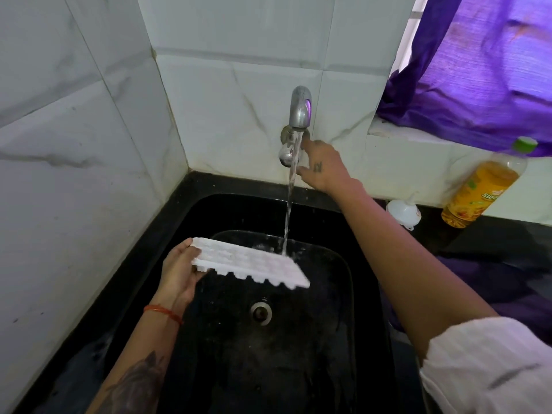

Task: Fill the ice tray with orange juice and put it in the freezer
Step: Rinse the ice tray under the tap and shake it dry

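At about three o'clock, a clear plastic bottle (pixel 484 186) of golden liquid with a green cap carries a yellow label on which only the partial letters "SWA" can be read, the rest of its print being too blurred to make out.

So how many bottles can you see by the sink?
1. The oil bottle with a green cap leans against the ledge wall on the counter, right of the sink. The small white thing beside it looks like a funnel. Others may be out of view.
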A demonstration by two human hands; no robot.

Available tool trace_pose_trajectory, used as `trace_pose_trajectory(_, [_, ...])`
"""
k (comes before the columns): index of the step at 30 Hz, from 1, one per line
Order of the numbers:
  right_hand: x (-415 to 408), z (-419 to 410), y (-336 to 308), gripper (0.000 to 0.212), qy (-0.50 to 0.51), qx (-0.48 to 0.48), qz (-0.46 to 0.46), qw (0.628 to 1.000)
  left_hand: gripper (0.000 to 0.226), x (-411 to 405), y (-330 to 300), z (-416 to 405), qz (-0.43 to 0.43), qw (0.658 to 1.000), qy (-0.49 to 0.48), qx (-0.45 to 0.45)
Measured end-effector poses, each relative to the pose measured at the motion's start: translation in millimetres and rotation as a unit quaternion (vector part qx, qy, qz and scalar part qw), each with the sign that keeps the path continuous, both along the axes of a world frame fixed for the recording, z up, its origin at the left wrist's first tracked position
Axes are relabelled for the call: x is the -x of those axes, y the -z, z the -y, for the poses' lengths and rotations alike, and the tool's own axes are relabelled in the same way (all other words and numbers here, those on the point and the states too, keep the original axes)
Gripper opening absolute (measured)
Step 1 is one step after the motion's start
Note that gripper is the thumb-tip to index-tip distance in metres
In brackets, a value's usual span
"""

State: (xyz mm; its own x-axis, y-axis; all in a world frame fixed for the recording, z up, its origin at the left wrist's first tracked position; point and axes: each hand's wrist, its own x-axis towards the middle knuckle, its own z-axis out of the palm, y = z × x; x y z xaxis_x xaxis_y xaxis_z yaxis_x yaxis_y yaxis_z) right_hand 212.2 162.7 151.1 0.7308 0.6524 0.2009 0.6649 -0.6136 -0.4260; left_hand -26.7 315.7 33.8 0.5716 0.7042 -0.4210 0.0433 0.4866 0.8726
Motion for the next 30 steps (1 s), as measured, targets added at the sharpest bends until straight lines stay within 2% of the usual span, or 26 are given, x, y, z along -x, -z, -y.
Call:
trace_pose_trajectory(2, [4.5,-16.6,6.3,0.065,0.012,-0.015,0.013,1.0,0.034,0.8,3.6,1.8,-0.002,0.999,0.028,-0.02])
trace_pose_trajectory(4, [5.2,-28.0,14.9,0.073,0.041,-0.008,-0.007,0.999,0.032,0.7,5.8,4.2,0.007,0.999,0.032,-0.015])
trace_pose_trajectory(7, [-3.1,-41.8,23.6,0.064,0.069,0.03,0.033,0.997,0.023,1.5,7.6,7.2,0.031,0.999,0.045,0.001])
trace_pose_trajectory(10, [-9.8,-52.0,22.4,0.04,0.106,-0.009,-0.02,0.994,0.025,3.1,11.7,7.4,0.044,0.998,0.046,0.006])
trace_pose_trajectory(15, [-6.5,-48.0,22.8,0.051,0.097,-0.065,-0.033,0.993,0.042,1.5,16.2,6.7,0.055,0.997,0.04,0.022])
trace_pose_trajectory(18, [-9.9,-40.2,16.8,0.058,0.074,-0.128,-0.134,0.98,0.043,2.5,17.2,6.6,0.067,0.996,0.046,0.027])
trace_pose_trajectory(21, [-13.6,-12.9,16.6,0.054,0.064,-0.175,-0.289,0.939,0.044,5.5,17.4,5.9,0.077,0.995,0.048,0.033])
trace_pose_trajectory(23, [-3.3,17.4,34.4,0.049,0.072,-0.096,-0.336,0.934,0.049,7.6,15.6,5.1,0.096,0.993,0.051,0.037])
trace_pose_trajectory(25, [15.5,51.5,67.3,0.055,0.069,0.018,-0.366,0.928,0.056,9.6,11.8,5.7,0.121,0.99,0.058,0.034])
trace_pose_trajectory(27, [42.8,81.9,97.6,0.067,0.03,0.048,-0.468,0.882,0.063,11.1,5.6,9.5,0.148,0.986,0.079,0.018])
trace_pose_trajectory(29, [64.3,105.2,114.0,0.074,0.014,-0.024,-0.543,0.839,0.065,12.5,-0.7,13.8,0.167,0.979,0.116,-0.002])
trace_pose_trajectory(30, [71.8,114.0,118.2,0.071,0.027,-0.069,-0.544,0.836,0.064,13.5,-2.8,16.1,0.171,0.976,0.134,-0.012])
